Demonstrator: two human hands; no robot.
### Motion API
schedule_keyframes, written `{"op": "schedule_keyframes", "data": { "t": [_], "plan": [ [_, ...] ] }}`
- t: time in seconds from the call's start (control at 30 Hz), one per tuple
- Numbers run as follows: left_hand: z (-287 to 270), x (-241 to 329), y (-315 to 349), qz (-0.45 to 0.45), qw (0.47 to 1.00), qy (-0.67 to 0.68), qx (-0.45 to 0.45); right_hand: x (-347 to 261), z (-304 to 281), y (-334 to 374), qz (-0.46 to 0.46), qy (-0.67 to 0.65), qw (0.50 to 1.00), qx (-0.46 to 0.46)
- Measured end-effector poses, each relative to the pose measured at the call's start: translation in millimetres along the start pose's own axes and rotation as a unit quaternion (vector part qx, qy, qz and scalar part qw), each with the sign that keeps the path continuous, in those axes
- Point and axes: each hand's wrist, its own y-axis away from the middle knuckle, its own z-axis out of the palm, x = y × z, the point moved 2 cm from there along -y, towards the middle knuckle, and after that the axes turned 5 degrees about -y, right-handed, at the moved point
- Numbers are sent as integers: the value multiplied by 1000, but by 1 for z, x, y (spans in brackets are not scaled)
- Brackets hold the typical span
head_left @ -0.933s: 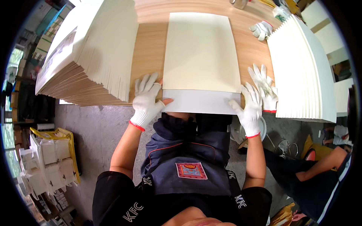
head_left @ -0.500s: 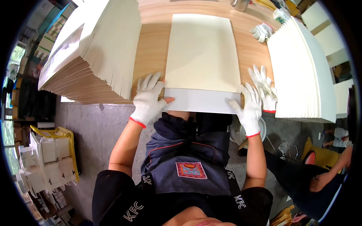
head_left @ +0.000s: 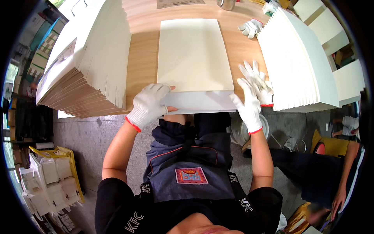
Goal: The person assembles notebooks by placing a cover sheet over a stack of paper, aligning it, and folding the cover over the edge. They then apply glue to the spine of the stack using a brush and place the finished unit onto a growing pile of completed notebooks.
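On my feed, pale lettering runs along the black straps well back from the right grip, and a pink-and-blue picture patch sits on the dark apron behind both grips. Left of the left grip, a tall stack of cream sheets bears a greyish printed picture, too slanted for me to read. A printed panel lies far beyond the grips on the table.

I have the cream sheet lying between and beyond the grips, with a pale grey strip along its near edge. The left grip has fingers over the sheet's near left corner and thumb at the strip; I cannot tell whether it pinches. The right grip is released, fingers spread, thumb at the strip's right end, just beside a loose white glove.

Against the previous frame, my left fingers have moved inward onto that corner, my right hand keeps its spread pose, and the whole table sits further left in view
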Motion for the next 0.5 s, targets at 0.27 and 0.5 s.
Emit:
{"op": "schedule_keyframes", "data": {
  "t": [0.27, 0.5],
  "plan": [
    [0, -6, -37, -25, 992, -65, -107, -36, -9, -102, 63, 145, 899, -409],
    [15, -44, -64, -174, 969, 143, -98, -20, 12, -122, 146, 35, 896, -419]
  ]
}}
